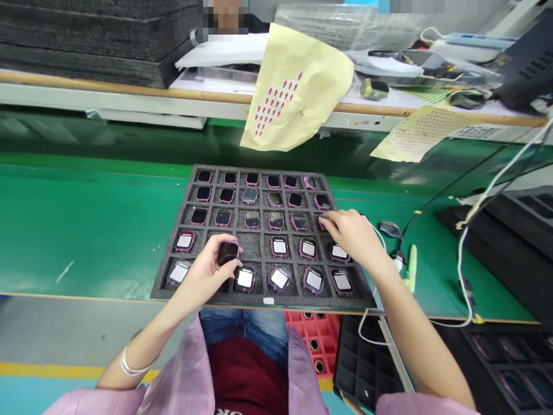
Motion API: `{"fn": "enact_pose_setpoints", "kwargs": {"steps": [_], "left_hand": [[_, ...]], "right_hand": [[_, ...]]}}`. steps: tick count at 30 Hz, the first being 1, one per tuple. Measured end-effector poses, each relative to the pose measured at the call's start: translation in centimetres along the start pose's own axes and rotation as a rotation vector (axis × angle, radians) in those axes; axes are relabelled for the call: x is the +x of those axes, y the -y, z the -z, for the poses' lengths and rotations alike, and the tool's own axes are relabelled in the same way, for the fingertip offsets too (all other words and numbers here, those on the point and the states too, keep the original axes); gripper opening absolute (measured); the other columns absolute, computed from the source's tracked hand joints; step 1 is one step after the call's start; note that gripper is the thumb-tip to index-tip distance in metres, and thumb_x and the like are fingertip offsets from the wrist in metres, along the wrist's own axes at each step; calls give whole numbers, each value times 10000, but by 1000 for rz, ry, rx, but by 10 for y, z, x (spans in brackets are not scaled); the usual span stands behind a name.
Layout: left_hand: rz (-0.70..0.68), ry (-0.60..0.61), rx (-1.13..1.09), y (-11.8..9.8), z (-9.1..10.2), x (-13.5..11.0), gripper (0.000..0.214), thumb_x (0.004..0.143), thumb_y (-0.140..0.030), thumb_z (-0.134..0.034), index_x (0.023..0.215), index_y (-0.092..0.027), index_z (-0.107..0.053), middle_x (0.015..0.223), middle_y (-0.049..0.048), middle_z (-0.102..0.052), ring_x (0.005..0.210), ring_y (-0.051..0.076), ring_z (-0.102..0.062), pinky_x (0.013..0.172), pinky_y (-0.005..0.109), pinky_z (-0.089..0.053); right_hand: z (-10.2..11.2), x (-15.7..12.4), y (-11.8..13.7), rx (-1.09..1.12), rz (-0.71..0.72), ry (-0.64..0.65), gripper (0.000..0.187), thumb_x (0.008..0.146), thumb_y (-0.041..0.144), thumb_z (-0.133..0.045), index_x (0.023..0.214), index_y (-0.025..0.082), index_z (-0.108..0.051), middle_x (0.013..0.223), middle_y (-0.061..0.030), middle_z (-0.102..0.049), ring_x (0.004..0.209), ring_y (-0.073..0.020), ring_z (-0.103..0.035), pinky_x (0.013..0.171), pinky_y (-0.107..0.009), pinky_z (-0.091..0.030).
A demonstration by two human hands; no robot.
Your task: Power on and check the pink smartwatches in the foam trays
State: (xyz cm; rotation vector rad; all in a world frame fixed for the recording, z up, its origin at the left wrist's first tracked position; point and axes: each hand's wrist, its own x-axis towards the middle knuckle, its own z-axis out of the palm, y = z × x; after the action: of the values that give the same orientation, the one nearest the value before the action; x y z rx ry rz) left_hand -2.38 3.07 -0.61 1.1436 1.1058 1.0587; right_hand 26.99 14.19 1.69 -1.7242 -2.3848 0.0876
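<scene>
From where I stand, a green-topped workbench (86, 230) stretches beneath a raised shelf (207, 96) with a wood-toned edge and white front rail (47, 98), a dark green strip (129, 141) showing between them, and below the bench the gray floor (103, 325) meets a yellow stripe (43, 370) and a light-blue band (30, 392), all brightly lit.

L hand (211, 264) holds watch (227, 252) (blk screen) over tray (250, 244).

The left forearm (162, 325) is slanting inward from the lower left; the left hand (213, 262) is gripping, its thumb (228, 268) opposing the curled fingers. The right forearm (417, 323) is angling inward from the lower right; the right hand (349, 227), its back uppermost, is lying farther forward, its bent fingers pointing leftward.
</scene>
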Motion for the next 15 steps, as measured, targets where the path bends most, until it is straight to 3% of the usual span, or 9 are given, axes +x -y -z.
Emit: {"fn": "enact_pose_setpoints", "kwargs": {"steps": [6,10,13,15], "left_hand": [[-20,-15,119,5,-12,1,369,790,-163,-586,1128,-217,-446,981,32,-535,819,150,-543,622,220,-441],[-33,-13,187,2,-20,-2,325,788,-168,-593,1085,-213,-469,893,8,-498,728,133,-495,604,220,-412],[-55,-20,200,1,-23,-4,286,790,-166,-594,1046,-213,-477,904,9,-493,748,138,-492,624,224,-402],[-66,-25,198,2,-26,-5,263,795,-164,-590,1029,-214,-479,912,10,-488,762,142,-489,635,226,-397]], "right_hand": [[-30,14,-30,166,-189,-81,255,789,301,-646,926,86,-658,752,-116,-649,712,-276,-613,636,-366,-461],[-20,5,-17,392,-198,-135,306,788,392,-653,921,117,-646,736,-73,-666,670,-229,-636,613,-336,-501],[-2,-16,14,955,-127,-201,245,780,370,-694,909,174,-622,956,-86,-689,906,-249,-653,823,-389,-516],[6,-32,42,1387,-123,-114,189,825,338,-669,930,211,-577,1022,-79,-692,967,-255,-656,887,-444,-501]]}}
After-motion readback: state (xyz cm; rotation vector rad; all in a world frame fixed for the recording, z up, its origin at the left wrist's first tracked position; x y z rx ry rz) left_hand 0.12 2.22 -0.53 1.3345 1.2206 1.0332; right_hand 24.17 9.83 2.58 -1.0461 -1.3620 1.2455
